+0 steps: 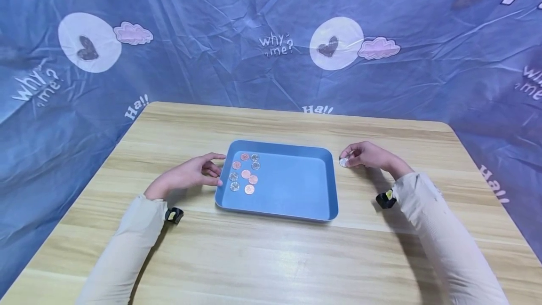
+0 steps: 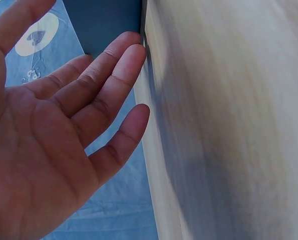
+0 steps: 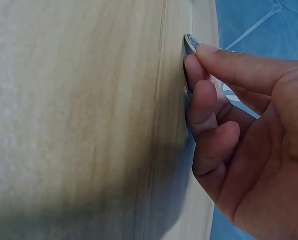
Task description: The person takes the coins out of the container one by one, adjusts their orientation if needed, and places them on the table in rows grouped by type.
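Note:
A blue rectangular tray (image 1: pixel 292 180) lies on the table between both hands. Several copper-coloured coins (image 1: pixel 249 189) and several silver coins (image 1: pixel 235 186) lie flat in its left part. My left hand (image 1: pixel 192 173) is at the tray's left wall, thumb and fingertips touching or very near it; the left wrist view shows loosely bent fingers and a bare palm. Right of the tray, my right hand (image 1: pixel 368 155) pinches a silver coin (image 1: pixel 343 162) between thumb and finger, close to the tabletop. In the right wrist view that coin (image 3: pixel 191 42) is tilted up on edge.
The light wooden table (image 1: pixel 262 258) stretches around the tray. Behind it hangs a blue printed cloth (image 1: pixel 237 69), wrinkled and reaching round both sides. A dark wrist camera (image 1: pixel 174 215) sits at the left cuff and another wrist camera (image 1: pixel 386 199) at the right.

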Demonstrator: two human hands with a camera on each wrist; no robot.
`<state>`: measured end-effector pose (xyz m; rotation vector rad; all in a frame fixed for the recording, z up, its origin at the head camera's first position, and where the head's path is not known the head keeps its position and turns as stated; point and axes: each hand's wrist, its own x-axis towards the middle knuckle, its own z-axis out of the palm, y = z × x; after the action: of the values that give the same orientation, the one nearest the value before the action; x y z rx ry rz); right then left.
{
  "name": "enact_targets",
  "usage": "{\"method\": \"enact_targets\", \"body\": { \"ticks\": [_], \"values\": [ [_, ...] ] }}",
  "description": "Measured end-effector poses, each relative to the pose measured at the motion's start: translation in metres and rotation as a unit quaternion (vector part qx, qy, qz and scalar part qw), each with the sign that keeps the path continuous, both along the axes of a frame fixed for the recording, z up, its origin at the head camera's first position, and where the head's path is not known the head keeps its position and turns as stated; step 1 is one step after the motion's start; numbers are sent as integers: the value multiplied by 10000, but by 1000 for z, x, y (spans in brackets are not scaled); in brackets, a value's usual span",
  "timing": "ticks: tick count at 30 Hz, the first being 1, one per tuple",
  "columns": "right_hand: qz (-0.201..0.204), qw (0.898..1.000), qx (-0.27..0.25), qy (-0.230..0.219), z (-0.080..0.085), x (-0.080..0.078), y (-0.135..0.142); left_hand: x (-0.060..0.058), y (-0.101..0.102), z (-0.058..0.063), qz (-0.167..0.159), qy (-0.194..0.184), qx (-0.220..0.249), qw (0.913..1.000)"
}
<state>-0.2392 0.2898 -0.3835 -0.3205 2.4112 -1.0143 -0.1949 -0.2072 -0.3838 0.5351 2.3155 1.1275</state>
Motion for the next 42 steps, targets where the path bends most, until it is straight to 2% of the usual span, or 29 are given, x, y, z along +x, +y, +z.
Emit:
{"method": "enact_targets", "body": {
  "ticks": [11,22,32,42],
  "values": [
    [87,9992,226,318,-2,1,-5,-1,-1,-2,-24,156,-83,9998],
    [-27,9992,250,326,-3,4,-2,0,-1,0,-36,155,-93,9998],
    [22,9969,-19,791,21,8,-20,0,-4,0,-259,-161,186,9994],
    [667,9926,87,1012,48,10,-74,0,-3,0,-221,-363,311,9986]
  ]
}}
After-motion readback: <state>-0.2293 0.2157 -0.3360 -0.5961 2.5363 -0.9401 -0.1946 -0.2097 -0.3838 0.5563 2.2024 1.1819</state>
